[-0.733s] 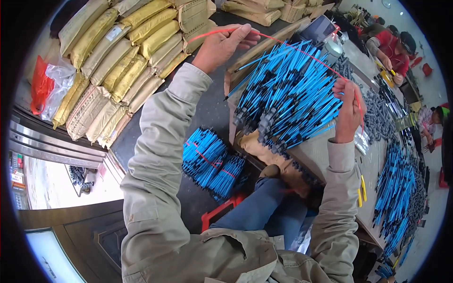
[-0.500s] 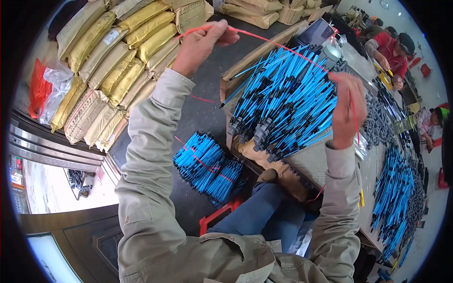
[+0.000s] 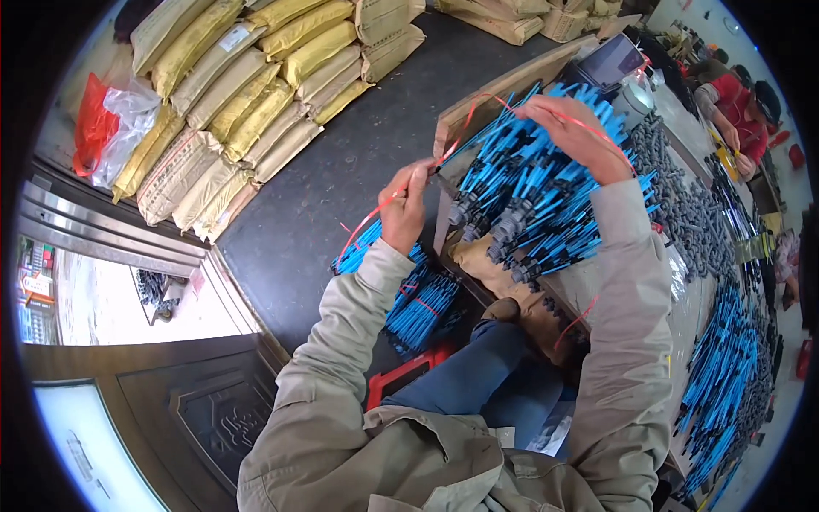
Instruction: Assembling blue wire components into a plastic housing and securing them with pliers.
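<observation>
My left hand (image 3: pixel 404 205) is closed in a pinch on a thin red plastic ribbon (image 3: pixel 467 128), left of the workbench's near corner. From there the ribbon arches up to my right hand (image 3: pixel 578 136), whose fingers are closed on it above a heap of slim blue rods (image 3: pixel 533 183). Black and grey fittings sit on these rods, with chunky grey ends toward me. One tail of ribbon hangs from my left hand; another runs over the back of my right hand. Below my left forearm, tied bundles of blue rods (image 3: pixel 424 309) stand on the floor, partly hidden.
Paper sacks (image 3: pixel 256 94) are stacked at the far left. A wooden board (image 3: pixel 499 75) edges the bench. Grey fittings (image 3: pixel 674 192) and more blue rods (image 3: pixel 721 358) cover its right side. A red stool (image 3: pixel 408 375) stands by my legs. Co-workers sit at the far right.
My left hand has come down and to the right; my right hand has moved left and up over the rods. The ribbon, stretched taut before, now arches slackly between them.
</observation>
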The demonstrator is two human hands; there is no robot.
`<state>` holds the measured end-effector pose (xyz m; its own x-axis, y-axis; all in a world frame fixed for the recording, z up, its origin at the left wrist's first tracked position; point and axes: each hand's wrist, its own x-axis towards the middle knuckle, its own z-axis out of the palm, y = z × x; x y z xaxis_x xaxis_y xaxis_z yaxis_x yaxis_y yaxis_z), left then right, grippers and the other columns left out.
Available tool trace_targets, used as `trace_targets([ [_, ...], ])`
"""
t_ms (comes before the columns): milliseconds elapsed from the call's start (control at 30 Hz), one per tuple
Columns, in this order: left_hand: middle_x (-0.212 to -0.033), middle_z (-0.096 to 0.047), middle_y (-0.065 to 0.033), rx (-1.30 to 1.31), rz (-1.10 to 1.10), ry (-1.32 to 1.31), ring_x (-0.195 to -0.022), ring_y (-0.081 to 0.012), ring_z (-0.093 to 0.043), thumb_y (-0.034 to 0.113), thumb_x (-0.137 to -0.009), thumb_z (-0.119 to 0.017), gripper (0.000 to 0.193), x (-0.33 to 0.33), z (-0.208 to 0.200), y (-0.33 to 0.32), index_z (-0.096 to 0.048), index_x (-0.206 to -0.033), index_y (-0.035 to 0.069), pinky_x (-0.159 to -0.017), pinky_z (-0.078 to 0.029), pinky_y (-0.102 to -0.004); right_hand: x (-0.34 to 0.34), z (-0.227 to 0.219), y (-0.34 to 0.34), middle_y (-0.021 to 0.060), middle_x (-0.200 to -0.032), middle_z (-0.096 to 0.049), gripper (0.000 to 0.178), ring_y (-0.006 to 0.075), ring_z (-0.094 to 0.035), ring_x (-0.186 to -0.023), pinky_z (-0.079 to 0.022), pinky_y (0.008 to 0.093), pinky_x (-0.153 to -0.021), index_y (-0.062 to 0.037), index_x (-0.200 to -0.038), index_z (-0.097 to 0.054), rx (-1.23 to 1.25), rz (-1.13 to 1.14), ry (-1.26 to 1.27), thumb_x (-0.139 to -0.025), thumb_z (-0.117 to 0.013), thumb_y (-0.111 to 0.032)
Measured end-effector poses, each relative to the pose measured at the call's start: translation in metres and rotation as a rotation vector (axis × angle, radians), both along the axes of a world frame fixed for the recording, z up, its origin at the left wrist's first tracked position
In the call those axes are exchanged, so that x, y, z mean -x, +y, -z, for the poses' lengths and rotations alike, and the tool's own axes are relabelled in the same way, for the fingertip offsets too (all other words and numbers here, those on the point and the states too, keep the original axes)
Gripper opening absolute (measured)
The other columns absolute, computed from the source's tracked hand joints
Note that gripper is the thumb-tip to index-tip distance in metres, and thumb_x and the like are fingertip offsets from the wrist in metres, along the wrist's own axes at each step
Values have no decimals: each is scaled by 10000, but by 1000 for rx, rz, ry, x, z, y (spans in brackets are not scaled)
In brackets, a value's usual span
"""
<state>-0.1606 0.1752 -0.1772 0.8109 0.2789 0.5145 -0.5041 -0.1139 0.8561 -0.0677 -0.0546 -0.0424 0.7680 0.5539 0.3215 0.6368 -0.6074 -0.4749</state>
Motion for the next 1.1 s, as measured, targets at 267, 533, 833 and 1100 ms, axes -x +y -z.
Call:
trace_targets([
  [267, -979, -650, -99, -126, -81, 43, -839, -161, -588, 134, -935, -460, 254, 4, 6, 2, -643, -996, -31, -771, -471, -242, 43, -5, -41, 10, -791, -646, 265, 143, -527, -702, -390, 243, -685, -33, -864, -657, -61, 117, 166, -898, -479, -227],
  [533, -841, -642, -72, -63, 81, -153, -712, -144, -567, 96, -911, -471, 220, -2, -70, -13, -654, -942, -23, -646, -439, -230, 60, 0, -53, 13, -788, -650, 257, 150, -547, -729, -401, 246, -705, -36, -830, -661, -186, 133, 79, -889, -496, -224],
  [833, -759, -655, -50, 111, 458, 69, -658, -81, -543, 150, -926, -484, 249, -43, -129, -40, -662, -864, -13, -657, -458, -167, 68, 6, -68, 32, -800, -642, 246, 150, -548, -742, -404, 251, -722, -33, -845, -667, -266, 117, 38, -894, -492, -198],
  [1100, -910, -682, -131, -997, 780, 163, -765, -177, -640, 138, -948, -462, 263, 7, -183, 16, -654, -940, -40, -784, -488, -251, 66, 5, -68, 52, -817, -631, 244, 155, -547, -769, -400, 248, -763, -30, -888, -674, -311, 82, 119, -904, -483, -182],
])
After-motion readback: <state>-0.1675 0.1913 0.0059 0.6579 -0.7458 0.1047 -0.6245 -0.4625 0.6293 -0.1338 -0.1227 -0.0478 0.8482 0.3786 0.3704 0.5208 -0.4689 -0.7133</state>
